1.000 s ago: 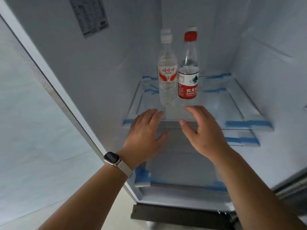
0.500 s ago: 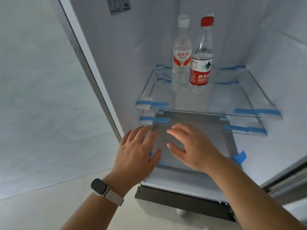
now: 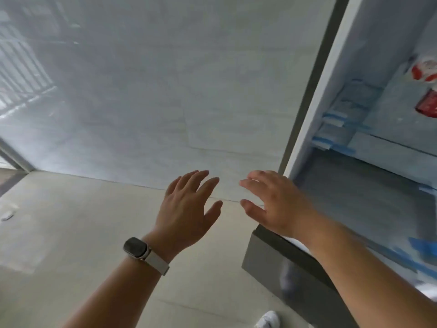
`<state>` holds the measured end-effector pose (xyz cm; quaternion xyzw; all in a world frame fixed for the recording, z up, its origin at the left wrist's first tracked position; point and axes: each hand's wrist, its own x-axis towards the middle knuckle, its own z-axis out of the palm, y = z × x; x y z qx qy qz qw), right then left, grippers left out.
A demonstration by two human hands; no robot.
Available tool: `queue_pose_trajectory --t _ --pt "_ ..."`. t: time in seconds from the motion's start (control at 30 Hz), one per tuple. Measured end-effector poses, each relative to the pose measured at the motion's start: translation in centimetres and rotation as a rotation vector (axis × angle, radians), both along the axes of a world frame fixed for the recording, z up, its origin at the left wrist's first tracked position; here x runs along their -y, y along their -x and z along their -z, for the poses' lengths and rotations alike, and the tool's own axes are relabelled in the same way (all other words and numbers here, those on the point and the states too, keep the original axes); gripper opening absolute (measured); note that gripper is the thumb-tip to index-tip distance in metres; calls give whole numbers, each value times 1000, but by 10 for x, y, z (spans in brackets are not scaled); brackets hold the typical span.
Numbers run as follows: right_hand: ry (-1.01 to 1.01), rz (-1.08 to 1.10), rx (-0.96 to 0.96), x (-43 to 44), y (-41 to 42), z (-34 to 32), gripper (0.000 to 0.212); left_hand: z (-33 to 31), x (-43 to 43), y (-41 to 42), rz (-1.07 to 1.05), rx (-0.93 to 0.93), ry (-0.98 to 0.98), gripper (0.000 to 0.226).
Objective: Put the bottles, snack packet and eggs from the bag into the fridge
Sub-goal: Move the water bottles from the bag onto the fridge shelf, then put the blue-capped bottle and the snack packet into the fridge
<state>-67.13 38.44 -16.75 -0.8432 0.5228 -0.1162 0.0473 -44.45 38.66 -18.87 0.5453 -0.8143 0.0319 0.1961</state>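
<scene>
Left hand [image 3: 186, 209] and right hand [image 3: 276, 204] spread, holding nothing. Bottles [image 3: 424, 74] well up-right of both, in fridge [image 3: 354, 67]; blurred, axis unclear.

The bottles [image 3: 424, 73] are labelled red and white, the tape [image 3: 334, 120] is blue, the watch [image 3: 135, 247] black on a cream band [image 3: 156, 261].

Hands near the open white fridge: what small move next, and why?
Probably turn toward the bag, out of view, for another item: left hand and right hand are empty, and two red-labelled clear bottles already stand in the white fridge.
</scene>
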Motion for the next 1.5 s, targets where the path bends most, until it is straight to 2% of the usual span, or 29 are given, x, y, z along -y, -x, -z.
queue_pose_trajectory --t 0.33,0.63,0.8,1.1,1.33,1.5 --pt "26 -410 -58 -61 -241 -14 55 5 -159 -221 -445 -34 23 52" --pt "94 -828 -115 -121 -424 -38 58 -6 -286 -346 -866 -69 88 53" --pt "88 -1059 -136 -133 -506 -34 63 2 -326 -386 -1080 -63 77 53" --pt "37 -1376 -20 -119 -648 -18 56 -9 -344 -448 -1443 45 30 47" --pt "51 -1628 -24 -109 -726 -16 61 -12 -344 -461 -1668 173 -49 46" --pt "43 -1778 -11 -141 -762 -11 56 -15 -369 -462 -1840 165 -114 47"
